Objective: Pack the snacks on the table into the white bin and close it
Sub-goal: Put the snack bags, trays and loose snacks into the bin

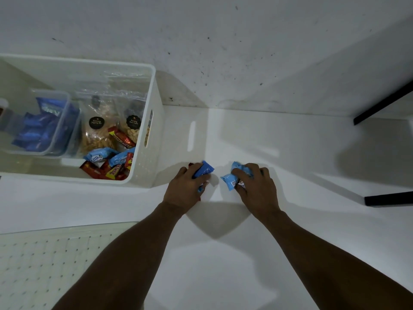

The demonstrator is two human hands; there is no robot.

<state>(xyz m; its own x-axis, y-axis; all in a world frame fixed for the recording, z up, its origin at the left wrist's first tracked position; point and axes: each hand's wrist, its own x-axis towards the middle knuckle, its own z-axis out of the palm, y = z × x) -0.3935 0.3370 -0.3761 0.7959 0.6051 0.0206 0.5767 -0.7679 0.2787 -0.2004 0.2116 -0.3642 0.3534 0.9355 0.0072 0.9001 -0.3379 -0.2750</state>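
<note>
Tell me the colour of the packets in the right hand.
The packets in the right hand are light blue, seen in the head view.

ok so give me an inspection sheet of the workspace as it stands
surface: white tabletop, arm shadows across it
job's things: open white plastic bin at left, holding red and light blue snack packets, two clear bags of nuts and a clear plastic tub of dark blue packets; white perforated panel, likely the lid, lies flat in front of the bin
clutter: nothing seen
grips: left hand grips a light blue wrapped snack; right hand grips light blue wrapped packets; both low over the tabletop
cables: nothing seen
surroundings: speckled white wall; black bars at right
</note>
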